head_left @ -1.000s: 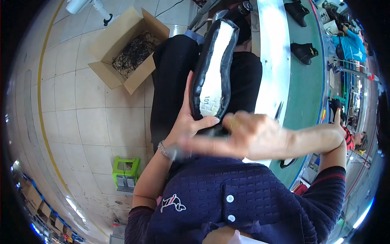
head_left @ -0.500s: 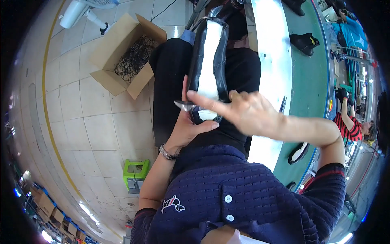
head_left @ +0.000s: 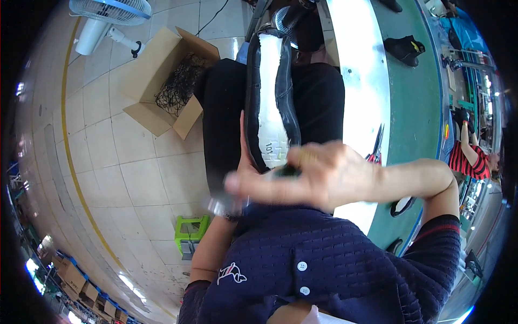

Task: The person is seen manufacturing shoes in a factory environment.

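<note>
Left hand (head_left: 246,160): clasping the near end of an upturned shoe (head_left: 271,102) above the lap
Right hand (head_left: 315,175): I see it closed around a blurred metal-ended tool (head_left: 220,204)
Sole marking (head_left: 269,147): small dark digits
Shirt emblem (head_left: 232,273): outlined dog

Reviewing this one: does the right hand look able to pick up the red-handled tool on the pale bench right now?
Probably not straight away: the right hand appears wrapped around a blurred metallic tool. Otherwise the red-handled tool seems reachable, lying close by.
</note>
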### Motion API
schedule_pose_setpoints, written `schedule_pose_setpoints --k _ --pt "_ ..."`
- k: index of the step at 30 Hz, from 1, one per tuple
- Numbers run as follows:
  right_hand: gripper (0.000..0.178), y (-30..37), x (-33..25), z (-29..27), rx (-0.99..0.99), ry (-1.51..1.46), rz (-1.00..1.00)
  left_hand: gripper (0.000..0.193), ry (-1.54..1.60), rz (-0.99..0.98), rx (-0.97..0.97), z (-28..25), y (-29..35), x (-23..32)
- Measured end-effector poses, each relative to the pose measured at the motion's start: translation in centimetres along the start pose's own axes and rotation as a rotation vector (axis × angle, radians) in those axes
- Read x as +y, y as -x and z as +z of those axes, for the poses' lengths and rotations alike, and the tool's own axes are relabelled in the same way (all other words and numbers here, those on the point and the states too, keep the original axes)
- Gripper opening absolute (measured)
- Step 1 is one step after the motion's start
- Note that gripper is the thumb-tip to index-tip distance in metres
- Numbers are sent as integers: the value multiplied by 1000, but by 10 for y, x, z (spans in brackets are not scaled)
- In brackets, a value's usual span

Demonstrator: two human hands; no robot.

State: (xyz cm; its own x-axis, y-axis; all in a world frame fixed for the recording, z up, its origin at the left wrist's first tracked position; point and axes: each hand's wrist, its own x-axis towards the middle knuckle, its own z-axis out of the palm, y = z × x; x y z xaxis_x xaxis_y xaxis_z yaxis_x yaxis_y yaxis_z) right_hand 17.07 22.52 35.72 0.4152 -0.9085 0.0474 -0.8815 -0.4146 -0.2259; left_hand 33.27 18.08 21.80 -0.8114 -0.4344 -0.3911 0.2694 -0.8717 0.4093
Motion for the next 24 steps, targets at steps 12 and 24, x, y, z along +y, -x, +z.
schedule_pose_setpoints --k 12,24 --pt "73 3 59 12 -267 -152 294 105 -370 -207 -60 0 -27 50" --pt "64 -19 114 -3 -164 -41 457 64 -476 -383 22 30 -99 95"
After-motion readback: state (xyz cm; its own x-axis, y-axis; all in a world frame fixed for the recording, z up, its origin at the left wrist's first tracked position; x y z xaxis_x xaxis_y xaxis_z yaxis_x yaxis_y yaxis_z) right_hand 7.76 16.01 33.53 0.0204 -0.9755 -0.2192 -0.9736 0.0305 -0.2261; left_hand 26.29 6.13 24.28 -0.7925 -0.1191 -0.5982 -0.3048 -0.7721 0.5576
